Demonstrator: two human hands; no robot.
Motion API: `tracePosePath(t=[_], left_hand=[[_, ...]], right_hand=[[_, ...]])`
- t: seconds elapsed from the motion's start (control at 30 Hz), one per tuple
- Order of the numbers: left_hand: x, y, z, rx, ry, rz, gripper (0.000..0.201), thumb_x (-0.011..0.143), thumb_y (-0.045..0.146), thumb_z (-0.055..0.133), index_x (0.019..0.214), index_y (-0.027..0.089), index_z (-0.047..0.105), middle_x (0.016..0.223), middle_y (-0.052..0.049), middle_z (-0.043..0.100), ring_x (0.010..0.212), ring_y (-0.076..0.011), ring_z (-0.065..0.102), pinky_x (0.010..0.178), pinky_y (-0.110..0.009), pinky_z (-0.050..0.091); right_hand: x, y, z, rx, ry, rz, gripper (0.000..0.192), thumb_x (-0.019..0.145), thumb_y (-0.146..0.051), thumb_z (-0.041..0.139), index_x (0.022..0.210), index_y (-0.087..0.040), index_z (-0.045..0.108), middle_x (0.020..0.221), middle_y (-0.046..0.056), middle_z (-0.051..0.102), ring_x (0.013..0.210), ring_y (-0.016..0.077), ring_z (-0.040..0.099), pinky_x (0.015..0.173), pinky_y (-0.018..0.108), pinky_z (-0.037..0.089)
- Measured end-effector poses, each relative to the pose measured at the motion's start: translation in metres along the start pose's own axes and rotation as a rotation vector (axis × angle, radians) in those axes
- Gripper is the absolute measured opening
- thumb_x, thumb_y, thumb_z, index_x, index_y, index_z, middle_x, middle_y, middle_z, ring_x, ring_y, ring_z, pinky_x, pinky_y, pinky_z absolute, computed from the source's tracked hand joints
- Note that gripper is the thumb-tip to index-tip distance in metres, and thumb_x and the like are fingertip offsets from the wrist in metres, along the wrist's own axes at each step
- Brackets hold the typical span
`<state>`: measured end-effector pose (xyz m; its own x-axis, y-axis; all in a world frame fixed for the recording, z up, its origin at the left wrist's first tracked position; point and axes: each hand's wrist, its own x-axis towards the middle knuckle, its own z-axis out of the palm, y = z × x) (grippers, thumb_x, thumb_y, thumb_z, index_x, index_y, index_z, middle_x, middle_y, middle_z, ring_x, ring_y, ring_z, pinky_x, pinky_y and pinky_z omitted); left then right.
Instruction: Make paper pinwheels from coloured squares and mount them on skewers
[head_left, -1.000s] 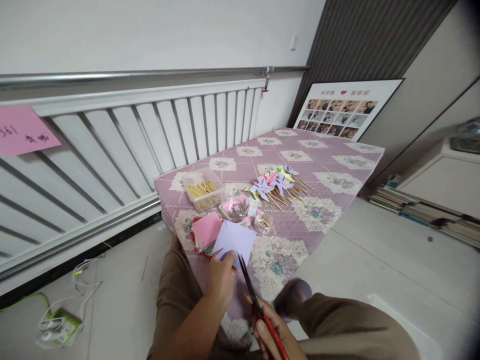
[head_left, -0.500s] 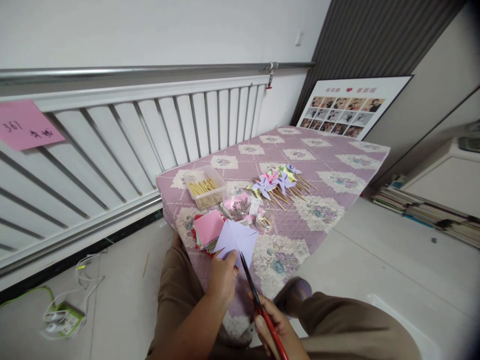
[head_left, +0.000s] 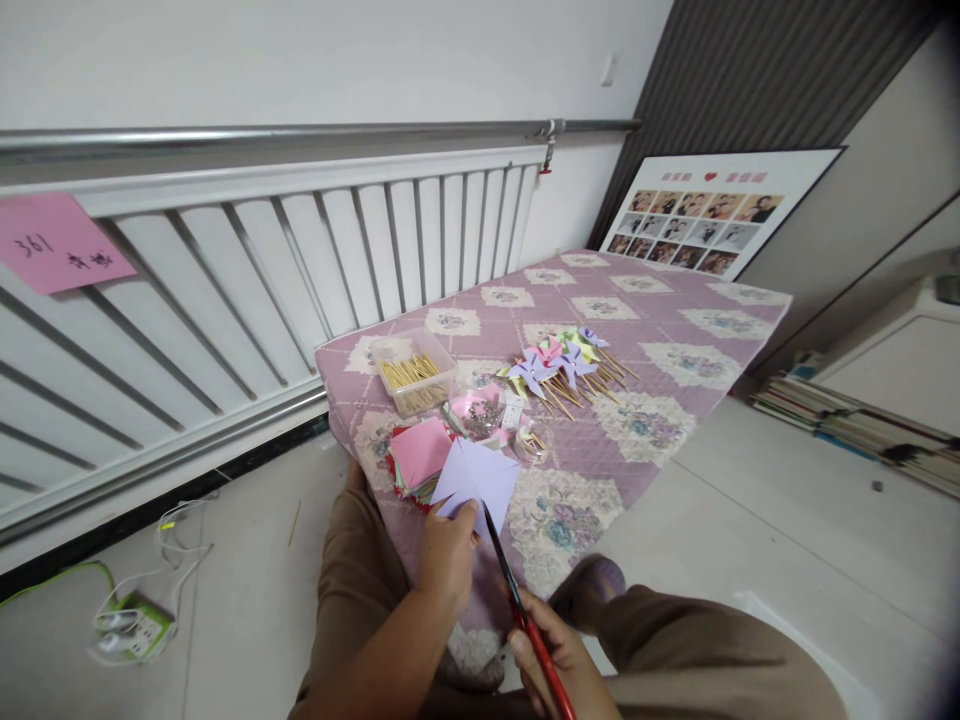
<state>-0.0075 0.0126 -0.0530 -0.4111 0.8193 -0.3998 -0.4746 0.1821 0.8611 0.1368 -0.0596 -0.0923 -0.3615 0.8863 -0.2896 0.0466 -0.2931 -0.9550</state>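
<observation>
Left hand (head_left: pixel 446 555) pinches the lilac paper square (head_left: pixel 477 480); right hand (head_left: pixel 559 665) grips closed red-handled scissors (head_left: pixel 517 610) at its edge — finished paper pinwheels (head_left: pixel 559 362) lie beyond, this cut barely begun.

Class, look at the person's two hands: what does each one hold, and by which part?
The left hand pinches the lilac paper square by its near edge; the right hand grips the scissors by their red handles.

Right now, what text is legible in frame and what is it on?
"361", handwritten on the pink note taped to the white radiator; the characters after it are too blurred to read.
Photo board against the wall: red heading marks and a heart, too small to read.
Nothing else carries readable text.
</observation>
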Motion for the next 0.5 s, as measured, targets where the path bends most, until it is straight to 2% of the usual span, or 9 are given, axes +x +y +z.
tracePosePath(t=[0.17,0.3,0.5], left_hand=[[-0.0009,-0.0003,0.0004,-0.015,0.002,0.038,0.026,0.065,0.033,0.068,0.085,0.016,0.065,0.065,0.001,0.065,0.055,-0.0131,0.055,0.051,-0.023,0.038],[-0.0031,0.0019,0.0011,-0.038,-0.023,0.050,0.025,0.066,0.033,0.068,0.083,0.016,0.065,0.065,0.001,0.065,0.059,-0.0143,0.057,0.054,-0.023,0.040],[-0.0037,0.0033,0.0005,-0.052,-0.014,0.027,0.023,0.065,0.032,0.068,0.083,0.017,0.065,0.064,0.002,0.064,0.059,-0.0142,0.057,0.056,-0.023,0.040]], right_hand=[[-0.0024,-0.0053,0.0020,0.040,0.004,0.039,0.057,0.074,-0.060,0.064,0.118,-0.023,0.059,0.059,-0.007,0.042,0.038,0.0040,0.028,0.035,0.017,0.026],[-0.0015,-0.0031,0.0021,0.020,-0.002,0.047,0.058,0.075,-0.060,0.062,0.118,-0.022,0.059,0.056,-0.008,0.041,0.037,0.0039,0.028,0.035,0.017,0.027],[0.0008,0.0013,0.0007,-0.020,-0.003,0.006,0.054,0.077,-0.058,0.062,0.117,-0.023,0.061,0.059,-0.005,0.047,0.038,0.0045,0.032,0.035,0.017,0.029]])
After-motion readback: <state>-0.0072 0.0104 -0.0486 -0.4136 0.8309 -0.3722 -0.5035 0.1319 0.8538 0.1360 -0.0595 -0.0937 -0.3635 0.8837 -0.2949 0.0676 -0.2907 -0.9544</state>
